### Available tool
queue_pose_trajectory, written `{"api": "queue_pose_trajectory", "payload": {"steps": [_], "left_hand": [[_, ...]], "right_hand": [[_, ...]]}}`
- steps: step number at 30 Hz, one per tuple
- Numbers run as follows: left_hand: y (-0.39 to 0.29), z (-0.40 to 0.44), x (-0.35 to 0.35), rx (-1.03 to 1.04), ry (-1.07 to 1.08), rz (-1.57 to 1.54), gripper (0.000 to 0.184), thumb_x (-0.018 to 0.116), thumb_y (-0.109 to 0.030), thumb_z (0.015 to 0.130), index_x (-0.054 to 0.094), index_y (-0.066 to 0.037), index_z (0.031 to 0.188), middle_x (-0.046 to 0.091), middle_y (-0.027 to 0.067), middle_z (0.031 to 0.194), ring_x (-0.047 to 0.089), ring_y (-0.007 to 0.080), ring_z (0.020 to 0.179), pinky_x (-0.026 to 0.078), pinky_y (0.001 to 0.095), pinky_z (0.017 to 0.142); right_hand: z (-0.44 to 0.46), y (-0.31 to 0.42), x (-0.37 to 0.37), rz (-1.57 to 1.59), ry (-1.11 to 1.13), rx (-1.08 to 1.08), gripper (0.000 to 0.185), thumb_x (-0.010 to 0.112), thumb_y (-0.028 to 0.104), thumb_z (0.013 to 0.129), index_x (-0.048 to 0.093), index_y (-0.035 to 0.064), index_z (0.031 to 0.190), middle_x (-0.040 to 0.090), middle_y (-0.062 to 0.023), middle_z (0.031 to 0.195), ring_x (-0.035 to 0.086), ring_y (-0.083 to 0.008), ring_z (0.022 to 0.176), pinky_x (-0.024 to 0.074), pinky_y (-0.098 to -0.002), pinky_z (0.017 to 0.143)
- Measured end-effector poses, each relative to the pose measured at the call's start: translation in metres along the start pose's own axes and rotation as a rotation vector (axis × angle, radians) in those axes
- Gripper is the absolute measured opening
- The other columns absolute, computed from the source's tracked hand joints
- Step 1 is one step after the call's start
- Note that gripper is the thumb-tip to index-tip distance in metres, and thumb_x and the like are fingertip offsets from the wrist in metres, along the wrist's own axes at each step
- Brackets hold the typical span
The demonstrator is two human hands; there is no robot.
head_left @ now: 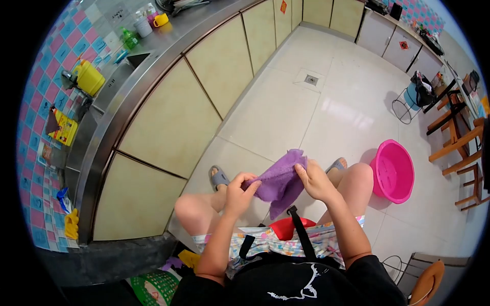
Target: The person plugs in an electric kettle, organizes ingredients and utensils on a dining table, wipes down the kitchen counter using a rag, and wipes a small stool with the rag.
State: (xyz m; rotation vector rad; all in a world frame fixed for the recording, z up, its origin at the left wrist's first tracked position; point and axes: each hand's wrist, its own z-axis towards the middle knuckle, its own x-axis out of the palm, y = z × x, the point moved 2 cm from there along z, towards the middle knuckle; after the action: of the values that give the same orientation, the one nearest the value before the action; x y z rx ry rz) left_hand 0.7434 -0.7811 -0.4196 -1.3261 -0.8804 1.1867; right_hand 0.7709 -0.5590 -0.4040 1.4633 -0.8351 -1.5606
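Observation:
A purple cloth is stretched between my two hands above my lap, its lower corner hanging down. My left hand pinches the cloth's left edge between thumb and fingers. At the upper right edge, my right hand grips it with the thumb on top and the fingers behind. Below the cloth, a red object, partly covered by a black strap, shows between my legs.
A pink basin stands on the tiled floor to my right. Cupboards with a steel counter and sink run along the left. Wooden chairs and a blue bin with a black bag are at the right. A floor drain lies ahead.

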Motion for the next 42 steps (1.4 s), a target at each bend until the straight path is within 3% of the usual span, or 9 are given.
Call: {"api": "queue_pose_trajectory", "payload": {"steps": [2, 9, 14, 19, 26, 30, 31, 32, 42], "left_hand": [[-0.007, 0.003, -0.006, 0.103, -0.018, 0.071, 0.015, 0.067, -0.007, 0.074, 0.054, 0.000, 0.078, 0.057, 0.0058, 0.076, 0.052, 0.0115, 0.066, 0.042, 0.0246, 0.059], [-0.039, 0.013, -0.017, 0.326, 0.106, 0.470, 0.016, 0.068, -0.006, 0.068, 0.053, -0.001, 0.073, 0.053, 0.0096, 0.073, 0.052, 0.0225, 0.067, 0.041, 0.0288, 0.059], [-0.064, 0.015, -0.013, 0.483, 0.173, 0.636, 0.012, 0.062, -0.008, 0.074, 0.052, -0.003, 0.071, 0.053, 0.0073, 0.071, 0.050, 0.0228, 0.060, 0.040, 0.0293, 0.053], [-0.052, 0.013, -0.022, -0.118, 0.318, -0.065, 0.010, 0.053, -0.006, 0.080, 0.048, -0.004, 0.071, 0.058, 0.0055, 0.076, 0.051, 0.0138, 0.067, 0.041, 0.0285, 0.057], [-0.121, 0.018, -0.010, -0.150, 0.192, -0.898, 0.008, 0.048, -0.008, 0.079, 0.047, -0.004, 0.085, 0.058, 0.0117, 0.090, 0.057, 0.0196, 0.083, 0.047, 0.0320, 0.073], [-0.075, 0.026, -0.016, -0.412, 0.125, -1.062, 0.037, 0.042, -0.019, 0.080, 0.046, 0.001, 0.111, 0.054, 0.0176, 0.110, 0.053, 0.0305, 0.100, 0.040, 0.0435, 0.091], [-0.049, 0.022, -0.014, -0.638, 0.111, -1.129, 0.038, 0.044, -0.021, 0.082, 0.046, 0.002, 0.112, 0.054, 0.0173, 0.110, 0.053, 0.0299, 0.101, 0.039, 0.0439, 0.092], [-0.027, 0.013, -0.013, -0.872, 0.087, -1.193, 0.039, 0.045, -0.023, 0.084, 0.046, 0.003, 0.113, 0.054, 0.0170, 0.111, 0.053, 0.0292, 0.101, 0.038, 0.0444, 0.092], [-0.008, -0.019, -0.041, -0.454, -0.071, -0.914, 0.033, 0.045, -0.023, 0.090, 0.049, 0.004, 0.109, 0.055, 0.0148, 0.110, 0.054, 0.0237, 0.100, 0.043, 0.0379, 0.087]], "right_hand": [[-0.005, 0.005, 0.001, -0.516, -0.155, -0.127, 0.038, 0.035, 0.034, 0.092, 0.052, -0.0006, 0.093, 0.056, -0.0212, 0.092, 0.053, -0.0380, 0.081, 0.0426, -0.0431, 0.072], [-0.001, 0.027, -0.013, -0.160, -0.012, 0.139, 0.035, 0.042, 0.029, 0.090, 0.050, 0.0070, 0.116, 0.057, -0.0196, 0.087, 0.056, -0.0356, 0.081, 0.0439, -0.0401, 0.073], [0.009, 0.063, -0.035, -0.209, -0.004, 0.020, 0.028, 0.046, 0.028, 0.088, 0.058, 0.0033, 0.096, 0.058, -0.0167, 0.075, 0.056, -0.0339, 0.072, 0.0441, -0.0394, 0.066], [0.016, 0.073, -0.044, -0.209, 0.001, -0.064, 0.029, 0.053, 0.029, 0.084, 0.058, 0.0004, 0.081, 0.058, -0.0158, 0.072, 0.055, -0.0333, 0.066, 0.0429, -0.0384, 0.061], [0.028, 0.092, -0.051, 0.392, -0.362, -0.481, 0.038, 0.052, 0.029, 0.085, 0.053, 0.0015, 0.111, 0.052, -0.0138, 0.115, 0.047, -0.0245, 0.110, 0.0388, -0.0326, 0.089], [0.023, -0.031, 0.010, 1.167, -0.453, 0.601, 0.059, 0.034, 0.043, 0.090, 0.037, -0.0038, 0.125, 0.043, -0.0180, 0.126, 0.043, -0.0272, 0.116, 0.0338, -0.0385, 0.097], [0.011, -0.042, 0.026, 1.470, -0.124, 0.664, 0.059, 0.034, 0.044, 0.090, 0.037, -0.0037, 0.125, 0.045, -0.0176, 0.124, 0.046, -0.0276, 0.113, 0.0356, -0.0394, 0.096], [-0.005, -0.049, 0.043, 1.749, 0.234, 0.718, 0.059, 0.034, 0.044, 0.090, 0.036, -0.0036, 0.125, 0.047, -0.0172, 0.122, 0.049, -0.0281, 0.109, 0.0375, -0.0403, 0.095], [-0.021, -0.002, -0.015, 1.511, -0.087, 0.432, 0.043, 0.057, 0.003, 0.079, 0.042, -0.0052, 0.119, 0.055, -0.0165, 0.105, 0.058, -0.0228, 0.093, 0.0496, -0.0332, 0.083]]}}
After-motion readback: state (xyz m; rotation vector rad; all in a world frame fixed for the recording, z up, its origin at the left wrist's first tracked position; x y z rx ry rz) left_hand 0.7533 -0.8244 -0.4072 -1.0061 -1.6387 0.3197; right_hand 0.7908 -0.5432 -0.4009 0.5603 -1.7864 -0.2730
